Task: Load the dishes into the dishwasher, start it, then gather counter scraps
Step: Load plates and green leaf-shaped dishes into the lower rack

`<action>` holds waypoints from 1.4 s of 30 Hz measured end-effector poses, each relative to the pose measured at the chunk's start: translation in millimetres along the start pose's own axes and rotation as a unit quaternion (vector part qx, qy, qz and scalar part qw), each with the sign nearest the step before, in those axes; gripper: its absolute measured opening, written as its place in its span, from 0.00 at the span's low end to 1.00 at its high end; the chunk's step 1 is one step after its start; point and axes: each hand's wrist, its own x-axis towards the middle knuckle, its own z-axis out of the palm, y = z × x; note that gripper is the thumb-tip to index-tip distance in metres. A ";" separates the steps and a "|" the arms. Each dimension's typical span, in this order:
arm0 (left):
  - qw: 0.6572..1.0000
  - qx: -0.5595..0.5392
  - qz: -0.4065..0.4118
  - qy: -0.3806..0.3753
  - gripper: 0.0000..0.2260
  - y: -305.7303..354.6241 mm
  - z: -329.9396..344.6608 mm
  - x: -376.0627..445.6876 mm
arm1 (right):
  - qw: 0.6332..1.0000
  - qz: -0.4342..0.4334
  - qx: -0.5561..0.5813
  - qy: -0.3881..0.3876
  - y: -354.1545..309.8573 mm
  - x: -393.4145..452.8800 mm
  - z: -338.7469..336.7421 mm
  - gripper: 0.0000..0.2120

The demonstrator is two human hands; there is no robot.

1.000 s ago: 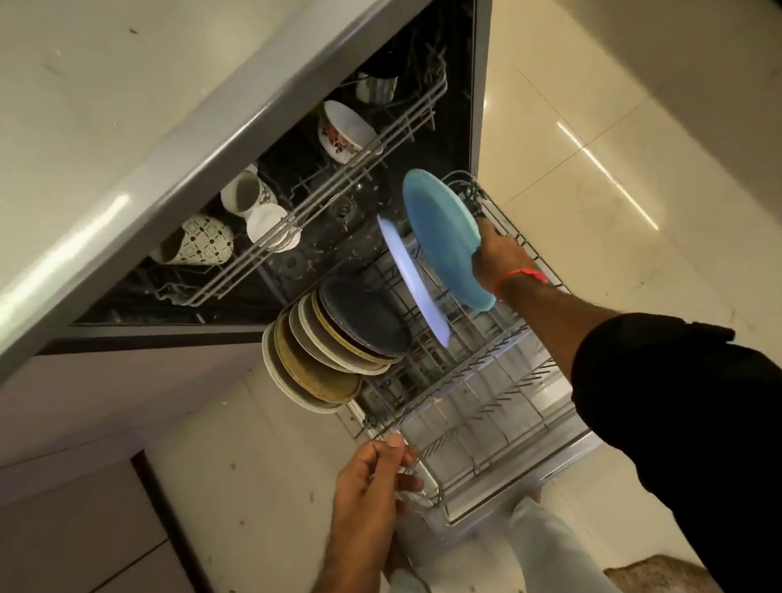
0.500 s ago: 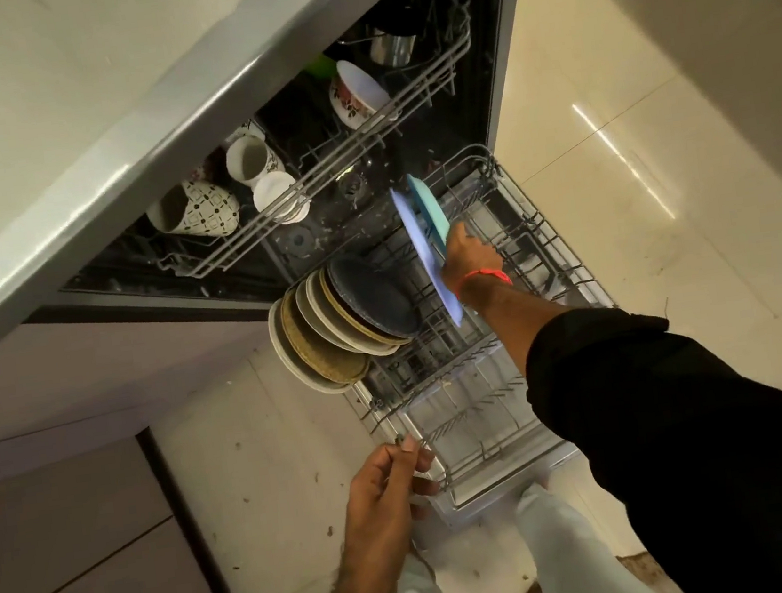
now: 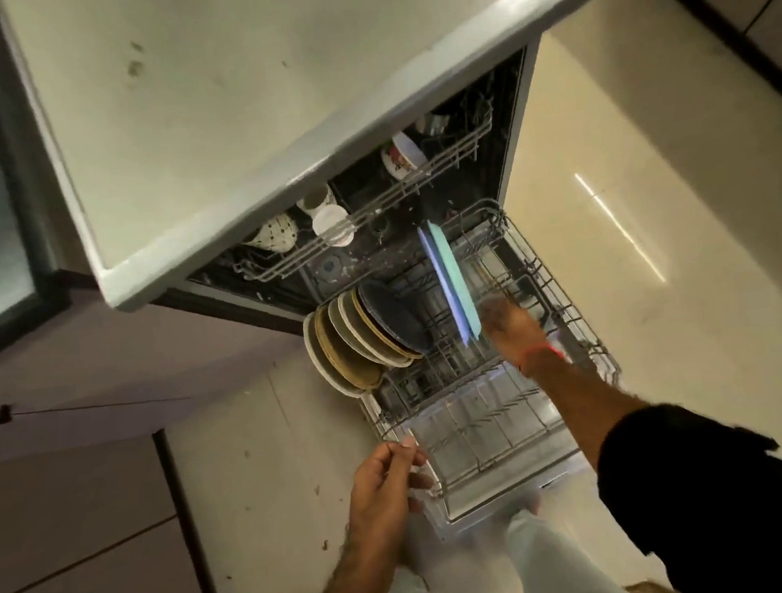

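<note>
The pale tabletop (image 3: 255, 91) fills the upper part of the view, with a few dark specks seen on it, and its front edge overhangs the open dishwasher (image 3: 515, 143), by which the back of the upper rack (image 3: 370, 222) is hidden. In that upper rack, just under the tabletop edge, a patterned cup (image 3: 275, 231), two white mugs (image 3: 327, 213) and a printed bowl (image 3: 403, 154) are seen. The lower rack (image 3: 492, 412) is drawn out over the cream floor (image 3: 670, 262), on which crumbs are scattered near the rack's left side. At the rack's left edge a row of plates (image 3: 360, 339) is stood on edge, cream and tan ones outermost and a dark blue one innermost. Toward the rack's middle two more are stood upright and close together: a light blue plate (image 3: 438, 285) and, just to its right, a teal plate (image 3: 455, 283), both set among the wire tines. The right hand (image 3: 506, 326), blurred and banded at the wrist with a red thread (image 3: 541, 351), is held just beside the lower edge of the teal plate; whether its fingers touch or grip the plate cannot be told. The black sleeve (image 3: 723, 492) crosses the rack's right front corner. The left hand (image 3: 383, 487) is placed at the rack's left front corner, its fingers (image 3: 407, 444) curled round the rim wire. Light trouser legs (image 3: 550, 567) are seen below the rack's front edge.
</note>
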 end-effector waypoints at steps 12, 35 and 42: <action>0.986 -0.069 0.148 0.019 0.08 27.9 -125.4 -92.1 | 0.978 -0.079 0.181 -0.071 -160.3 -225.7 33.8 0.09; 0.917 -0.279 0.237 0.162 0.06 -110.9 -503.0 -153.0 | 0.928 -0.251 0.179 -0.207 -417.9 -464.5 323.9 0.10; 0.895 -0.309 0.239 0.214 0.06 -128.6 -560.7 -157.7 | 0.905 -0.278 0.189 -0.260 -478.2 -482.5 398.6 0.10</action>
